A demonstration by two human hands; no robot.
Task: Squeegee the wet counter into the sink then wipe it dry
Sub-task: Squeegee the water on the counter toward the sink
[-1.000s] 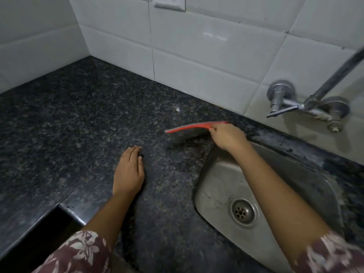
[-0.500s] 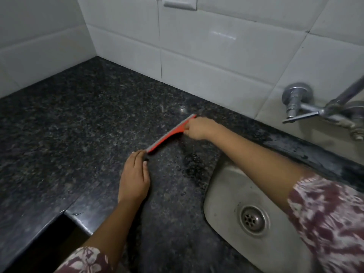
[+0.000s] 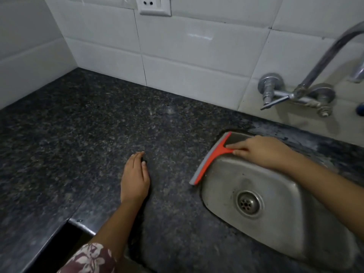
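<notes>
Squeegee: the squeegee is T-shaped, with a red-orange frame and a grey rubber strip along its outer edge.
Squeegee place: its blade lies along the left rim of the sink, from the sink's far-left corner down to about the middle of that side. The short handle points right, over the basin.
Blade contact: the rubber edge seems to rest right where stone meets steel, though the dim light does not settle it.
Right hand: the right hand grips the handle, with fingers and thumb curled round it. It sits above the far-left part of the sink, and the forearm crosses over the basin from the right.
Left hand: the left hand lies palm down on the counter, well to the left of the sink. Its fingers are straight and close together, and it holds nothing.
Sleeve: 1 floral maroon sleeve shows at the near edge, left of the sink.
Counter: dark speckled stone surrounds the sink, with paler streaks on the strip behind it.
Sink: a steel basin with 1 round drain near its middle.
Tap: a chrome tap is fixed to the wall behind the sink, its spout rising to the right.
Wall: white tiles rise behind the sink. A white socket is set in them, high up and to the left of the sink.
</notes>
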